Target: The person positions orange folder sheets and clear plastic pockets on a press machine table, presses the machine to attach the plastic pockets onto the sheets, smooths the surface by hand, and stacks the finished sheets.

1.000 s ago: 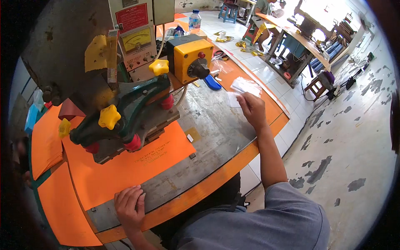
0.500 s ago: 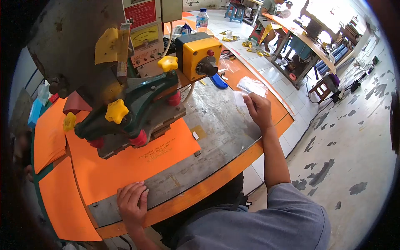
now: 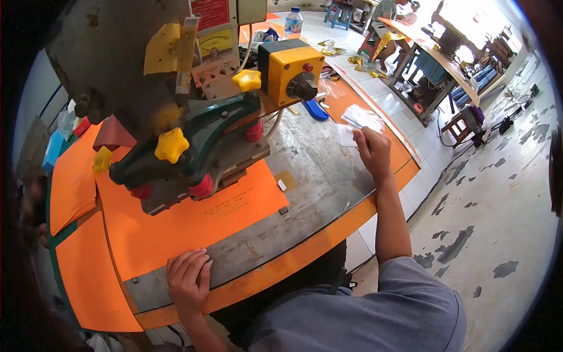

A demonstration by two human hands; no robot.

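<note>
My left hand (image 3: 189,278) lies with its fingers stretched out at the near edge of an orange sheet (image 3: 152,243), over the grey metal plate (image 3: 252,249). That sheet, with small lines of dark lettering, reaches under the press (image 3: 205,146), which has yellow star knobs and red feet. At the right, the fingers of my right hand (image 3: 375,152) are closed in a pinch by a small translucent sheet (image 3: 347,136), beside a pile of clear plastic pieces (image 3: 362,116). The fingertips overlap the small sheet's edge; whether they grip it is hidden.
A yellow control box (image 3: 293,73) with a black knob sits right of the press. Behind the plastic pieces lies a blue-handled tool (image 3: 316,110). More orange sheets (image 3: 88,270) lie at left. A water bottle (image 3: 294,22) stands at the back; people work at a far table.
The camera view has shifted slightly, so the press and table appear a little farther right and higher. Both hands keep nearly the same places and poses.
</note>
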